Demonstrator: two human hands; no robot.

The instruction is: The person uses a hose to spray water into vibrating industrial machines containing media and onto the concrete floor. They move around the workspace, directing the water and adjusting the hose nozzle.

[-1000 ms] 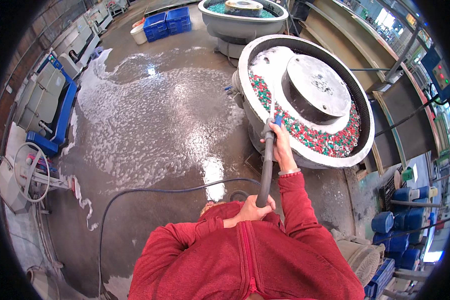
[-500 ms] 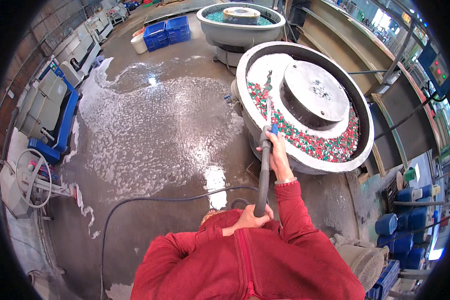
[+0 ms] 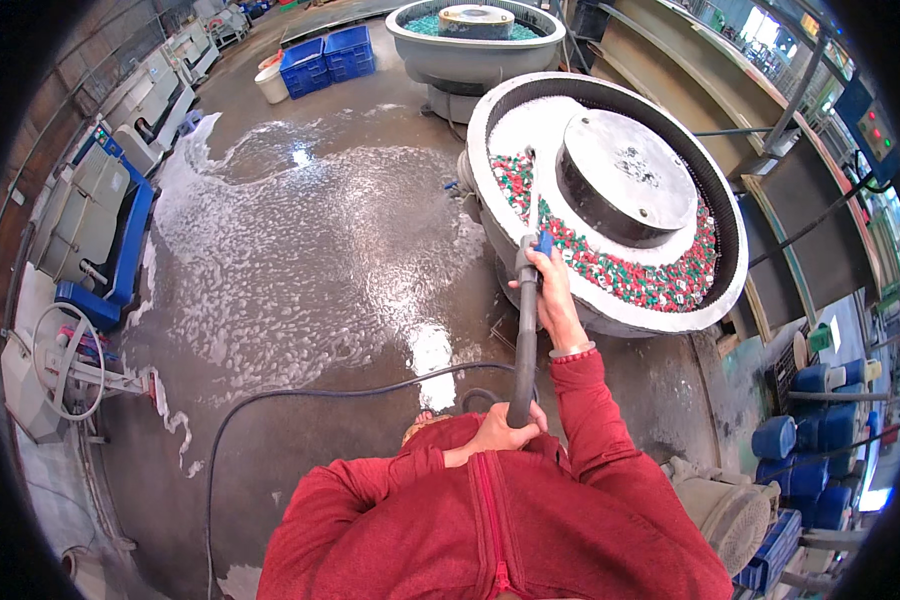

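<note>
My right hand (image 3: 558, 300) is closed around the upper end of a thick grey hose (image 3: 527, 345), just below a grey valve with a blue handle (image 3: 544, 243). Lower down, close to my body, my left hand (image 3: 500, 432) grips the same hose. From its end a thin stream of water (image 3: 535, 195) shoots into a large round tub (image 3: 477, 150). Red, green and white small pieces (image 3: 635, 280) lie in the tub's ring-shaped channel, partly covered by white foam (image 3: 540, 122). A round pale lid (image 3: 630, 165) tops the tub's centre.
A second round tub (image 3: 420, 62) with teal pieces stands beyond. Blue crates (image 3: 350, 55) and a white bucket (image 3: 272, 85) are at the back. Foam (image 3: 270, 250) covers wet floor to the left. A dark thin hose (image 3: 300, 393) crosses the floor. Blue drums (image 3: 773, 437) stand right.
The hose end and my right hand have shifted slightly left and up in the view. The stream of water now looks thinner. Both hands keep their hold.
</note>
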